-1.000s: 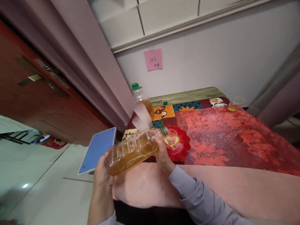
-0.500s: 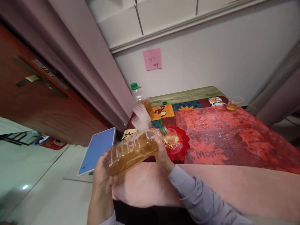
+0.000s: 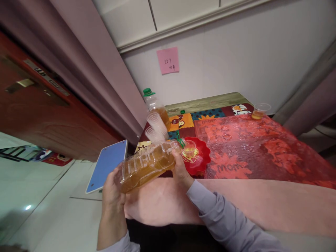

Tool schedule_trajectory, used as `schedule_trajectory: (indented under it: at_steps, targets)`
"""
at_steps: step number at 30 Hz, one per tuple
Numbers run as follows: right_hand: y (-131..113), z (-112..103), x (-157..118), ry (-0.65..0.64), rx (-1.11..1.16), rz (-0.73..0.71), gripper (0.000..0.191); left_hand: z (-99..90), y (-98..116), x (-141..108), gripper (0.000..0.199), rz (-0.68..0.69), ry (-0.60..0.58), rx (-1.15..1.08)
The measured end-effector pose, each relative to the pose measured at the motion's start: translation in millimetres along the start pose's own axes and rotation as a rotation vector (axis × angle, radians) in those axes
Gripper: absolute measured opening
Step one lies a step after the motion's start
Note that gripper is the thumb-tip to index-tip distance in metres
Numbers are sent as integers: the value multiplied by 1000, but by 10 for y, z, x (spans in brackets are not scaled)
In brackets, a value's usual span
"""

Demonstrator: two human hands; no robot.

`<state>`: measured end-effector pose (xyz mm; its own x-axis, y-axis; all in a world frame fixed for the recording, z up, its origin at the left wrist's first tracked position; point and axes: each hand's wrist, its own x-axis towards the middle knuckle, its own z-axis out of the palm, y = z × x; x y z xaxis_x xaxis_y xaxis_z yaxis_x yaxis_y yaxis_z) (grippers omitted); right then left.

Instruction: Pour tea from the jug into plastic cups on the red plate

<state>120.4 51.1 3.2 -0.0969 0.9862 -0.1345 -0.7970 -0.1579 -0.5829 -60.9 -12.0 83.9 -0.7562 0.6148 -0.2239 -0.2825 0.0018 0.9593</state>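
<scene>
A large clear plastic bottle of amber liquid is tilted, its neck toward the right. My left hand is closed around its base end. Near the neck, my right hand grips the same bottle. A clear plastic cup stands on a red scalloped plate beside the bottle's mouth, with some yellowish liquid seeming to show in it. Part of a green handle or ring appears by the neck. Behind the bottle lie stacked clear cups.
Another bottle with a green cap stands at the back left of the table. A small green cap lies nearby. At the far right is a cup holding a little liquid. A blue board sits left of the table.
The view has shifted slightly, so the scene sits a little higher and further left. Both hands keep the bottle tilted, and its liquid reaches further into the neck.
</scene>
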Motion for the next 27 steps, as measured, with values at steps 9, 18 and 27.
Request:
schedule_trajectory:
  at_steps: [9, 18, 27]
  targets:
    - [-43, 13, -14, -36, 25, 52, 52, 20, 23, -36, 16, -20, 21, -23]
    - [-9, -16, -10, -30, 14, 51, 55, -23, -4, 18, 17, -5, 26, 10]
    - [-44, 8, -25, -41, 30, 47, 52, -9, 7, -10, 16, -17, 37, -8]
